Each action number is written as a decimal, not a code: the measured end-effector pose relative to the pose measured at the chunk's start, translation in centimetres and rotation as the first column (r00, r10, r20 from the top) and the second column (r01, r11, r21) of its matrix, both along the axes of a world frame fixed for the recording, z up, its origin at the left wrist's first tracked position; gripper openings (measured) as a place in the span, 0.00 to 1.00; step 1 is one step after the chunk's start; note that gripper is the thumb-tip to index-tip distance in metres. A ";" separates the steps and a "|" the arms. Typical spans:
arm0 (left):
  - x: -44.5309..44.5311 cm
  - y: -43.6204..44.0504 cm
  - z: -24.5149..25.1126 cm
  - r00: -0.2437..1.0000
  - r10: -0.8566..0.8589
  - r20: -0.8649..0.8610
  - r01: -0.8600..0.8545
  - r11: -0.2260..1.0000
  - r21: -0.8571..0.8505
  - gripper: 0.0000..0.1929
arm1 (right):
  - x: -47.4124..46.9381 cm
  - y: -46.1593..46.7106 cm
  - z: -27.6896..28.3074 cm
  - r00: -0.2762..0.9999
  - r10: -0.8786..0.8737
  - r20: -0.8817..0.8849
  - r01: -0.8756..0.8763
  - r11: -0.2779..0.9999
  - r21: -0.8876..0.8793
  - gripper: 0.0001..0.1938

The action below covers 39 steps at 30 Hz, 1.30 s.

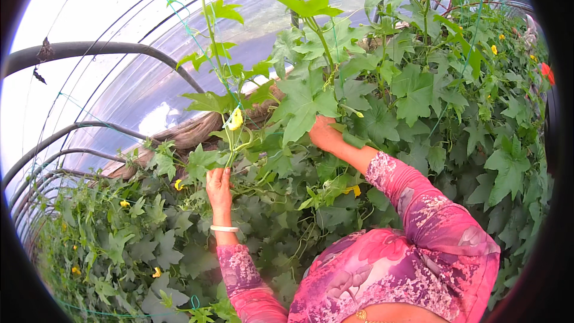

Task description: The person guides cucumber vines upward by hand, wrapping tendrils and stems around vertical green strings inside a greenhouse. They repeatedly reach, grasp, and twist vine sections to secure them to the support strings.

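My left hand (219,187), with a pale bangle on the wrist, has its fingers closed around the green stem of a climbing vine (231,157). Just above it, a yellow flower (235,119) hangs beside the stem, where a green twine (186,29) comes down from the upper left. My right hand (325,133) reaches in among the leaves at the centre; a broad lobed leaf (305,103) covers its fingertips, so what they touch is hidden. A small pale bud (358,114) sticks out to the right of that hand.
Dense vines with lobed leaves (412,92) and yellow flowers surround both arms. Curved dark pipes (112,48) carry clear plastic sheeting (179,80) behind the plants. More twine (475,31) hangs at the right. A rolled, dirty sheet (193,132) lies along the wall's foot.
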<state>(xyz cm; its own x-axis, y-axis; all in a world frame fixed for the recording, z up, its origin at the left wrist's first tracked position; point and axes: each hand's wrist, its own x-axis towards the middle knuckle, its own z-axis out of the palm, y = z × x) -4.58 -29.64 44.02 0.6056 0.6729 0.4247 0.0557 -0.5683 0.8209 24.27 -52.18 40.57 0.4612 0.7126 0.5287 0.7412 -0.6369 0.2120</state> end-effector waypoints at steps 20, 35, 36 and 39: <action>-5.7 8.6 1.9 0.972 0.225 0.073 -0.232 0.967 0.109 0.13 | 7.9 -6.4 3.0 0.958 -0.237 -0.162 0.241 0.971 0.002 0.06; 7.5 8.9 -3.1 0.852 0.267 -0.451 -0.223 0.963 0.150 0.17 | -5.2 -5.9 4.8 0.695 0.244 -0.676 -0.481 0.857 -0.185 0.22; 8.7 7.5 -3.7 0.885 0.206 -0.417 -0.172 0.978 0.119 0.19 | -6.6 -5.1 4.3 0.661 0.247 -0.708 -0.537 0.815 -0.217 0.23; 9.4 4.2 -5.0 0.965 0.053 -0.255 -0.081 0.991 -0.102 0.19 | -9.5 -2.1 2.6 0.609 0.247 -0.753 -0.562 0.805 -0.190 0.23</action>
